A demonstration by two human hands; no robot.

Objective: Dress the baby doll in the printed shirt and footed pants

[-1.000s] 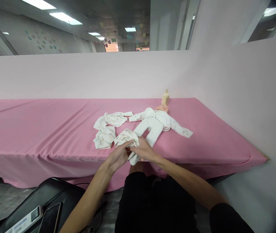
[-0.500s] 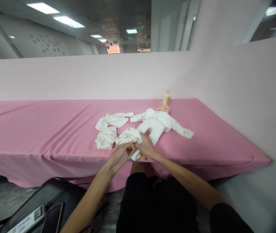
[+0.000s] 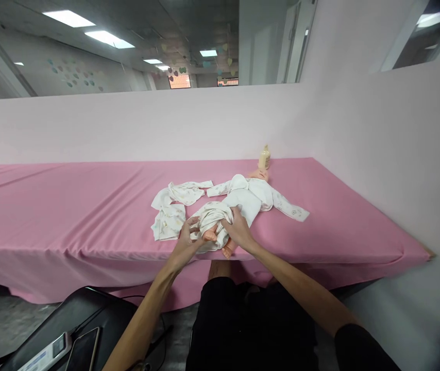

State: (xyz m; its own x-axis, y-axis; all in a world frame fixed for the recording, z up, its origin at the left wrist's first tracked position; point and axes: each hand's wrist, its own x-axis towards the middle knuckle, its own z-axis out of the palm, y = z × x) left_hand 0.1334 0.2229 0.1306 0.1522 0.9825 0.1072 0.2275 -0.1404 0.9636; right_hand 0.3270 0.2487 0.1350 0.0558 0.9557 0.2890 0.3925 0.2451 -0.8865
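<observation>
- Taking the gathered cloth (image 3: 215,210) as clock centre, twelve straight ahead of the worker, I list items near to far.
- Eight o'clock, nearest: black chair (image 3: 100,304) bearing a phone (image 3: 83,351) and a pale device (image 3: 50,353).
- Six o'clock: one bare doll foot (image 3: 210,234) shows at the near side of the cloth. Five o'clock: the second foot (image 3: 228,249), close to the table's front edge.
- Eight o'clock: left hand (image 3: 186,243), thumb and fingers parted and curved about the cloth's edge; whether they pinch, I cannot tell.
- Four o'clock: right hand (image 3: 240,231), thumb and fingers pinching the bunched cloth.
- Handling, in my judgement: hold the folds wide with both hands; support the foot at the heel; guide the fabric past the toes in short, even pulls. Caution: one-sided tugging could snag toes or drag the doll toward the edge.
- Nine to eleven o'clock: loose printed garments (image 3: 169,221), crumpled on the pink tablecloth (image 3: 88,206).
- Two o'clock: baby doll (image 3: 247,202), lying in white clothing, one sleeve stretched toward three.
- Between one and two: pump bottle (image 3: 265,157), upright just beyond the doll's head.
- Twelve o'clock, farthest: pale wall (image 3: 146,126), glazing above.
</observation>
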